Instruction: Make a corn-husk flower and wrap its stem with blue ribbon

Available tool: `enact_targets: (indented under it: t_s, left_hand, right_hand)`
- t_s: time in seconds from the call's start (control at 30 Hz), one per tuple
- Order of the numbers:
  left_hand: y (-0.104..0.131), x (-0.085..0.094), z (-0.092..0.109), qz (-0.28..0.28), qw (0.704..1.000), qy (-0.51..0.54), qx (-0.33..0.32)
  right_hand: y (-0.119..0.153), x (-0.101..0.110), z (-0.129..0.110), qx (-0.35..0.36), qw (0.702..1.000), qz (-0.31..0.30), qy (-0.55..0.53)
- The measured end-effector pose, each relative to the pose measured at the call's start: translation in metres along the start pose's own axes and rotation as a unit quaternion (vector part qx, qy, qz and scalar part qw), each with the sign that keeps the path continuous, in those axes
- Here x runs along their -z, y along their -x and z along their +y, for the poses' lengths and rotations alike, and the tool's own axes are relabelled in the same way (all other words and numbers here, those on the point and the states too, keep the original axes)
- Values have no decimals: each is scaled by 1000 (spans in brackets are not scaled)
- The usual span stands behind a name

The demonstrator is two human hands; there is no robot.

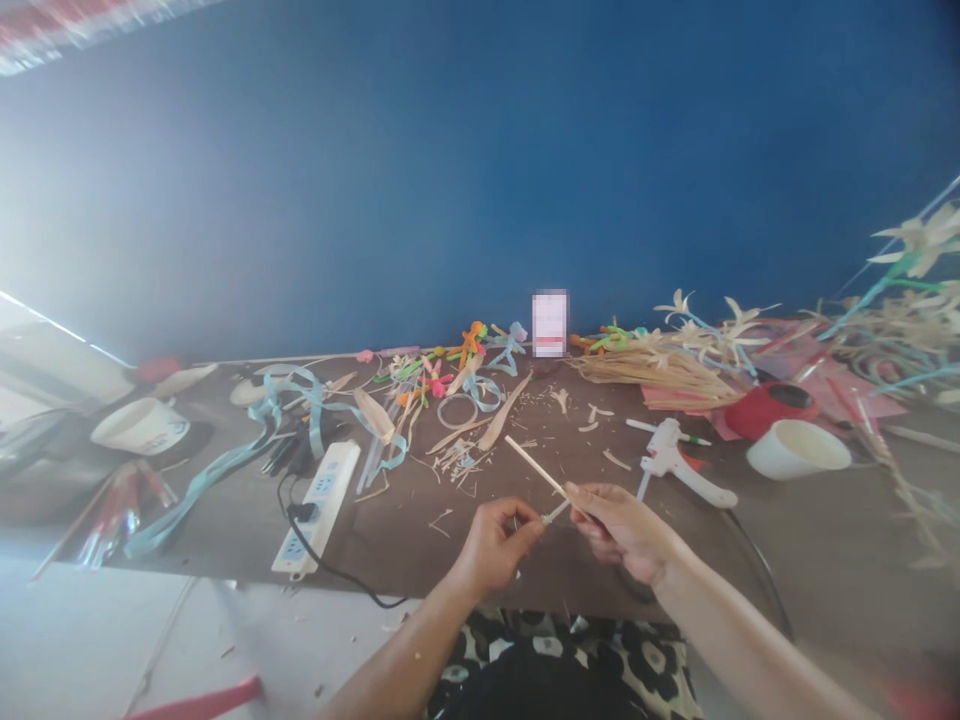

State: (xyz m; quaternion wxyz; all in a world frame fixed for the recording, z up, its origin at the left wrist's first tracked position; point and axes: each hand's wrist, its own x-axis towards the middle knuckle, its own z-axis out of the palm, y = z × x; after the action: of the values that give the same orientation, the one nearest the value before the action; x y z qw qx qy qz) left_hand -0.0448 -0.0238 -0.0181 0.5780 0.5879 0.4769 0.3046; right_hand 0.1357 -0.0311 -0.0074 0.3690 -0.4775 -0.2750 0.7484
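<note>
Above the front part of the brown table (465,545), both of my hands are close together. My right hand (622,525) grips a thin pale wooden stick (536,466), which slants up and to the left. Between the fingertips of my left hand (495,545) is the end of a small pale strip (556,512), which reaches toward the right hand's fingers. What exactly the strip is cannot be made out. Beyond the hands, plant scraps (461,458) and a long dry husk leaf (504,415) lie on the table.
A white glue gun (679,470) lies right of my hands, near a white cup (799,450) and a red tape roll (769,405). Leftward are a power strip (319,510) with a black cord, blue ribbon (202,495) and another cup (140,426). Pipe-cleaner figures (472,343) stand behind.
</note>
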Motion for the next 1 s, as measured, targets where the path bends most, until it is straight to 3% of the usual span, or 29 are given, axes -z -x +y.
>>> enact_targets:
  t_s: [0.17, 0.27, 0.4, 0.47, 0.53, 0.63, 0.8, 1.0]
  left_hand:
    - [-3, -3, -2, 27, 989, 138, 47]
    - [-6, -6, -2, 52, 973, 214, 77]
    - [-8, -11, 0, 48, 974, 206, 76]
    - [-9, -14, -1, 45, 982, 173, 60]
    - [-8, -16, -4, 50, 989, 132, 43]
    - [-5, -16, -8, 44, 997, 66, 25]
    - [0, -8, 0, 11, 1000, -5, 5]
    - [3, -4, 19, 13, 1000, -8, -20]
  right_hand:
    - [-5, 13, -10, 109, 988, 105, -4]
    - [0, 5, -2, 131, 973, 154, 107]
    - [12, -20, 14, 186, 905, 144, 354]
    - [14, -28, 17, 213, 868, 137, 426]
    - [13, -29, 17, 221, 851, 143, 455]
    - [5, -26, 20, 216, 873, 142, 414]
    - [1, -24, 24, 108, 972, 58, 202]
    - [13, -7, -4, 44, 997, -41, 54]
